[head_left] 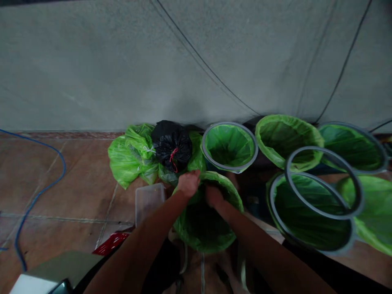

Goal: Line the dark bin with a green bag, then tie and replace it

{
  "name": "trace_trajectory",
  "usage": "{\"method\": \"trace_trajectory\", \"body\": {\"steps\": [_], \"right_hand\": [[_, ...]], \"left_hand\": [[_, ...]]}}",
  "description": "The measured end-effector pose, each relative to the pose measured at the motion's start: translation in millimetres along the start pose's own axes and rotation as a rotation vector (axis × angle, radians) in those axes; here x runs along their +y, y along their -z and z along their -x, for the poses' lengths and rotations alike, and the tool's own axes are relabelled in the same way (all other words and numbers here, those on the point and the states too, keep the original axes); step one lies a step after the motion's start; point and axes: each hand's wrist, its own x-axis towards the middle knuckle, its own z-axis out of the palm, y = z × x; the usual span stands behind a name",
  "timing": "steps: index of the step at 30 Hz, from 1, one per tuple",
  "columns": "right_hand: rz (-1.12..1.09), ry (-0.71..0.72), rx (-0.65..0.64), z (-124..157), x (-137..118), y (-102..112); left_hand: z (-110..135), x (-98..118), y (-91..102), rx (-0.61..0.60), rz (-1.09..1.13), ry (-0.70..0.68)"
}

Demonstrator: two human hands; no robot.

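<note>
A bin lined with a green bag (196, 237) stands in front of me, its liner folded out over the rim. At the far left part of that rim, my left hand (188, 183) is closed on the edge of the green bin liner. My right hand (213, 196) reaches down inside the bin near its far wall; its fingers are hidden in the shadow. Just left of the bin lies a clear plastic container (149, 200). Beyond my left hand sits a tied black garbage bag (171, 145).
Tied green bags (131, 153) lie by the wall. Other lined bins (229, 168) stand to the right, several with grey rings; a loose grey ring (357, 196) rests across one. A blue hose (45, 192) curves over the tiles at left. A red basket (112, 243) is near my left arm.
</note>
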Motion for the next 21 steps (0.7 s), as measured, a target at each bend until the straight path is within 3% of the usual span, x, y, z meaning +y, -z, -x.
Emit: {"method": "trace_trajectory", "body": {"steps": [3,6,8,11,15,18,21], "right_hand": [[0.162,0.079,-0.034,17.8,-18.9,37.0],[0.231,0.180,0.109,27.1,-23.3,72.5],[0.273,0.184,0.182,26.9,-16.8,85.4],[0.253,0.103,0.140,21.4,-3.6,89.1],[0.038,-0.014,0.160,20.4,5.8,96.3],[-0.250,-0.140,0.361,33.3,17.1,120.2],[-0.677,-0.425,0.636,54.2,42.5,153.0]], "left_hand": [[3.3,0.3,9.2,0.048,-0.026,0.002],[10.2,-5.1,20.9,0.124,-0.012,-0.051],[17.5,-11.0,29.3,0.133,0.007,-0.115],[31.7,-19.3,42.3,0.065,-0.028,-0.151],[53.5,-25.3,62.5,-0.070,-0.109,-0.031],[71.2,-25.4,78.6,-0.112,-0.058,0.050],[90.7,-20.5,89.6,-0.099,0.040,0.085]]}}
